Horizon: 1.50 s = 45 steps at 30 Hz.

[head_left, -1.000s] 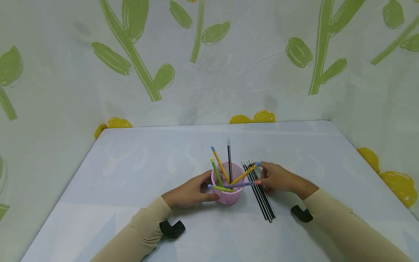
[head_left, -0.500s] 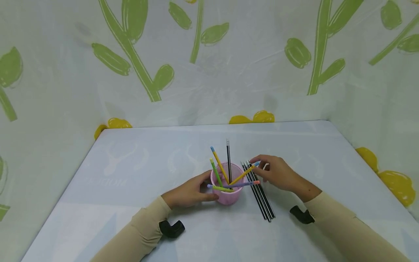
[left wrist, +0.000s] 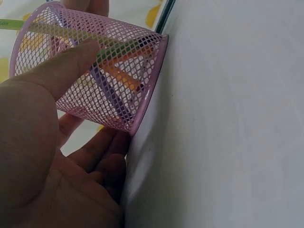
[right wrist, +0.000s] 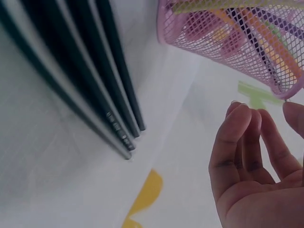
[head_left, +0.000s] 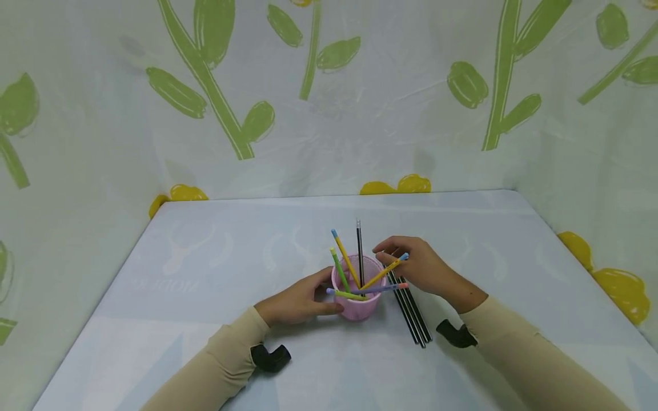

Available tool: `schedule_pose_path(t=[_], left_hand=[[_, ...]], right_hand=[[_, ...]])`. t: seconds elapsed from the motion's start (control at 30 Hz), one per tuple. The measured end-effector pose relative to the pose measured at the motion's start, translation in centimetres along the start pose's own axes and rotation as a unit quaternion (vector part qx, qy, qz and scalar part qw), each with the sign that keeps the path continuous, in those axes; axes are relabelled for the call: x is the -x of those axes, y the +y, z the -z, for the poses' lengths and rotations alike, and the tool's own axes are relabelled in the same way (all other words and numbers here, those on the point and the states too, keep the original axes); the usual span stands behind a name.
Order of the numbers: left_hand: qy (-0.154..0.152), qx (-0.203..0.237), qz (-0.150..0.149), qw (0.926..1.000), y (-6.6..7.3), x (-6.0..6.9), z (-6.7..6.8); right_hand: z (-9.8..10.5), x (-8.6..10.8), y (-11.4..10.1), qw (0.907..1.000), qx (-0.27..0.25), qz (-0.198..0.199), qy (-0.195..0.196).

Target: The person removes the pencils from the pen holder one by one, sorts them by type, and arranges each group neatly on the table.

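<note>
A person's left hand (head_left: 298, 297) grips a cylindrical pink mesh cup (head_left: 358, 310) standing upright on a smooth, pale bench (head_left: 231, 240), thumb pressed to the diamond-patterned wall and fingers curved around the opposite side. Slender pencils fan from the cup: an upright black pencil (head_left: 360, 245) with a silvery end, two yellow pencils (head_left: 341, 250) tipped in blue, a green pencil (head_left: 336, 265), a yellow-green pencil (head_left: 351, 296) and a purple pencil (head_left: 390, 288) slanting across the rounded rim. Just right of the cup, glossy, straight black pencils (head_left: 413, 319) lie side by side on the bench. Above their far ends hovers the right hand (head_left: 418, 262), holding nothing, its fingers loosely bent and the thumb apart from them. Tan sleeves (head_left: 221, 359) cover both forearms; behind, green stems and leaves decorate a slightly creased, pale backdrop (head_left: 380, 125).
</note>
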<state>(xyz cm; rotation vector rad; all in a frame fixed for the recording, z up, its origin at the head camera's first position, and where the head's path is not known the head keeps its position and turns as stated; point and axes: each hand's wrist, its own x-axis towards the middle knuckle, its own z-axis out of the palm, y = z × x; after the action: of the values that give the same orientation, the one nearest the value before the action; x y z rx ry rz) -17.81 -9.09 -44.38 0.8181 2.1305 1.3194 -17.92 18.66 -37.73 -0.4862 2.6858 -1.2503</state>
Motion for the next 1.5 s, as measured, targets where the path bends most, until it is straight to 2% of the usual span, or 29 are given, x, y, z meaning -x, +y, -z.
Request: schedule_pose_path(t=[0.47,0.63,1.1,1.5], left_hand=[[-0.007,0.015,-0.014,0.9998,-0.1,-0.2,-0.1],[-0.007,0.013,-0.011,0.9998,0.0,-0.1,-0.1],[-0.003,0.012,-0.005,0.9999,0.3,0.0,0.0],[-0.004,0.006,-0.010,0.9999,0.3,0.0,0.0]], right_hand=[[-0.9,-0.6,-0.9,0.9982,-0.050,0.021,-0.024],[-1.2,-0.8,-1.0,0.9965,-0.070,0.035,-0.031],[-2.1,-1.4,-0.9,0.9962,-0.068,0.045,-0.030],[-2.2,-1.4,-1.0,0.9974,-0.058,0.038,-0.019]])
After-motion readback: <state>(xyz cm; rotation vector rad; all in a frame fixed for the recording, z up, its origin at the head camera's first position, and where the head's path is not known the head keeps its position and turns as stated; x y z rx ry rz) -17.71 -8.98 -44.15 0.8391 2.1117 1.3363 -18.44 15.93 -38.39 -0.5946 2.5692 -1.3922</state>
